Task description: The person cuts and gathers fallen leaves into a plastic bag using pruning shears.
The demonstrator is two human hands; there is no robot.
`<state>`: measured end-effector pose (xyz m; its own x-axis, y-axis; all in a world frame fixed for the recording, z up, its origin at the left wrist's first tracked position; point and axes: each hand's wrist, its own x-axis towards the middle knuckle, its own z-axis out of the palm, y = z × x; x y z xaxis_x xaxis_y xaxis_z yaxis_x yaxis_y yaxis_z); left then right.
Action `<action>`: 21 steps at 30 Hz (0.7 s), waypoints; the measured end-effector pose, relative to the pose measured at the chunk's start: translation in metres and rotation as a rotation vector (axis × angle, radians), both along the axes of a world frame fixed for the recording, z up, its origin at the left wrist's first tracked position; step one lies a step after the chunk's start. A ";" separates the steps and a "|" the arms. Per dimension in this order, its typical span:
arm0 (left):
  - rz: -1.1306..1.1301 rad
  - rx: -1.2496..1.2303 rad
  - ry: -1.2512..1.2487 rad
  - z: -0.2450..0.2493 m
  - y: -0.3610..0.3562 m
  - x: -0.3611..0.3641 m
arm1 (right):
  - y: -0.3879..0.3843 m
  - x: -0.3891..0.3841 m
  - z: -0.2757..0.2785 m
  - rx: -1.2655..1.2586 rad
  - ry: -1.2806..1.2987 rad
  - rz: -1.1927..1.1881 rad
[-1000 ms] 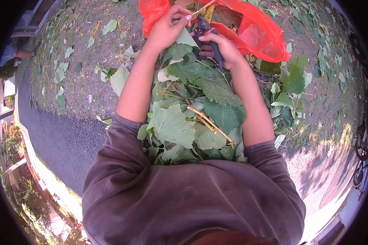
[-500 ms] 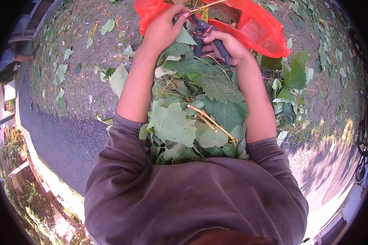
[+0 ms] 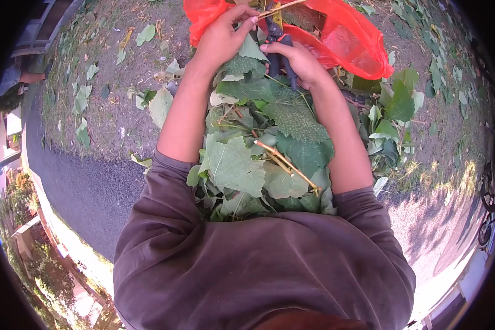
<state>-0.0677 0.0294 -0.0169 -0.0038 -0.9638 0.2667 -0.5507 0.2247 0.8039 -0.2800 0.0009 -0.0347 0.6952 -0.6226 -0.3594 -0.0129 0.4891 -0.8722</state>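
Note:
Between the thumb and fingers of my left hand (image 3: 224,39) is a thin tan vine stem (image 3: 283,7), pointing up to the right. My right hand (image 3: 305,65) is wrapped around the dark handles of pruning shears (image 3: 280,39), whose head reaches up to the stem and overlaps it. Behind both hands lies a red plastic bag (image 3: 363,44) with its mouth wide. A heap of green vine leaves (image 3: 234,168) fills the space between my forearms and my chest. On top of it rest a few cut stem pieces (image 3: 286,164).
Loose leaves (image 3: 81,99) are scattered over the bare soil (image 3: 126,110). More leafy cuttings (image 3: 393,118) lie beside my right forearm. Grey asphalt (image 3: 82,187) runs along the left, and a bicycle (image 3: 487,209) shows at the right edge.
The shears' handles have come closer together in my right hand, and its thumb has moved left over them. My left hand keeps the stem in nearly the same place.

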 end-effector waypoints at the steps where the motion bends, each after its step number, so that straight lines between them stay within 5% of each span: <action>1: -0.003 0.007 0.080 0.001 0.000 -0.003 | 0.001 0.002 0.002 0.000 0.000 0.001; 7: -0.060 0.025 0.368 -0.013 -0.012 0.009 | 0.004 0.009 0.002 -0.179 0.135 -0.099; 16: 0.035 0.017 0.697 0.002 -0.006 0.010 | -0.004 0.003 -0.010 -0.140 -0.093 -0.132; 21: -0.301 0.278 0.996 0.008 -0.001 0.014 | 0.000 -0.002 0.001 -0.445 0.020 0.003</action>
<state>-0.0534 0.0282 -0.0091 -0.1532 -0.9868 0.0528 0.4277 -0.0181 0.9038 -0.2825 0.0013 -0.0339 0.6930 -0.7175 -0.0706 -0.0329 0.0664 -0.9973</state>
